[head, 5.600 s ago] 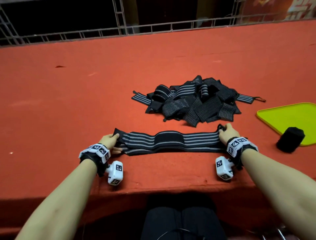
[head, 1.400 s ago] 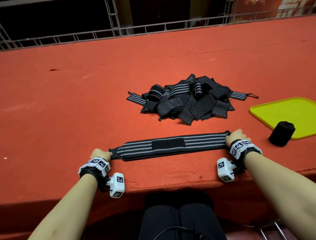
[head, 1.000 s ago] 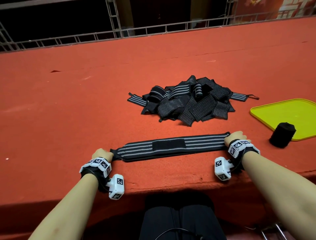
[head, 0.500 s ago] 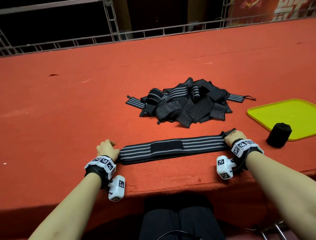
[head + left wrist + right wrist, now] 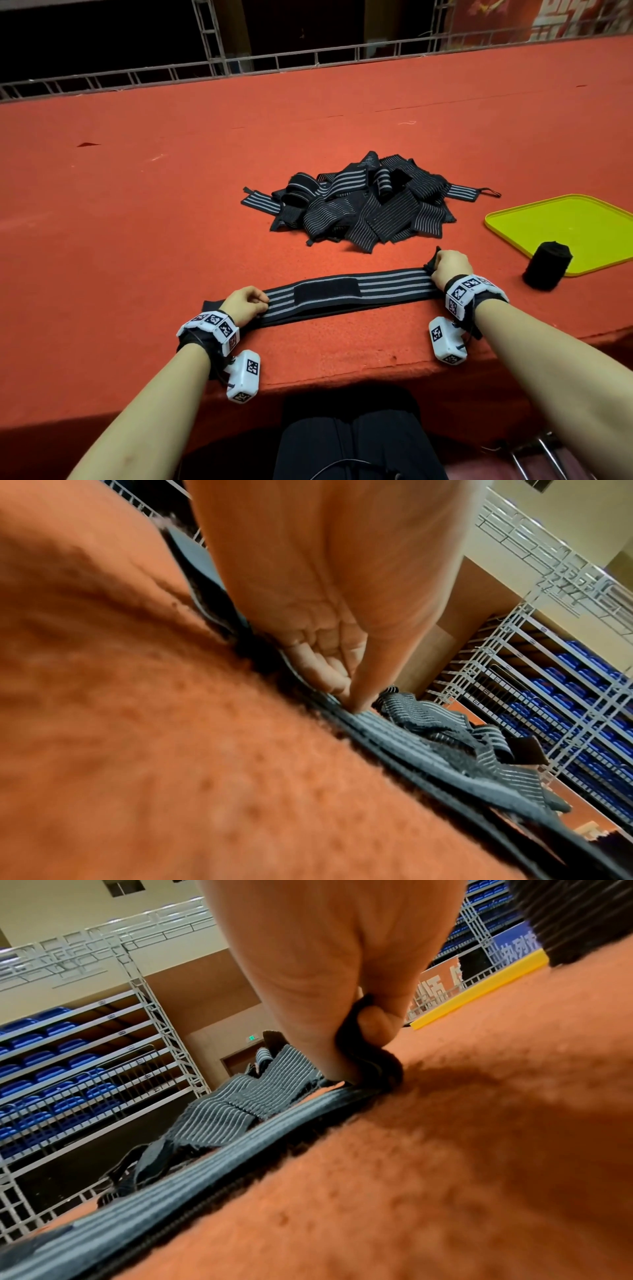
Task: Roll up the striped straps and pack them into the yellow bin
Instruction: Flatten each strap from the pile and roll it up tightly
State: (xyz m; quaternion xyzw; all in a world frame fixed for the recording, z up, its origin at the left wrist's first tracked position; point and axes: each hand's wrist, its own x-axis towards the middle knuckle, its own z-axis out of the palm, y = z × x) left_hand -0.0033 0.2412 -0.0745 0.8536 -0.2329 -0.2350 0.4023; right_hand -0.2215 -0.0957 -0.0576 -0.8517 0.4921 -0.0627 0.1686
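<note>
My left hand (image 5: 245, 303) has slid rightward along the striped strap (image 5: 342, 291).
Both hands pinch it; my right hand (image 5: 450, 267) grips the 3 o'clock end.

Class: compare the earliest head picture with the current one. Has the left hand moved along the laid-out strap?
Yes. The left hand moved rightward along the strap, toward its black patch; the strap's left end now shows beyond it.

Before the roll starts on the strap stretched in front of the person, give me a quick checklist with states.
1. Black grey-striped strap flat on the red felt table: ok.
2. Right hand grips the strap's end: ok.
3. Left hand pinches the other end: ok.
4. Roll started: not ok.
5. Flat yellow-green tray has room: ok; one black rolled strap on its near edge.
6. Loose strap pile apart from the strap: ok.
</note>
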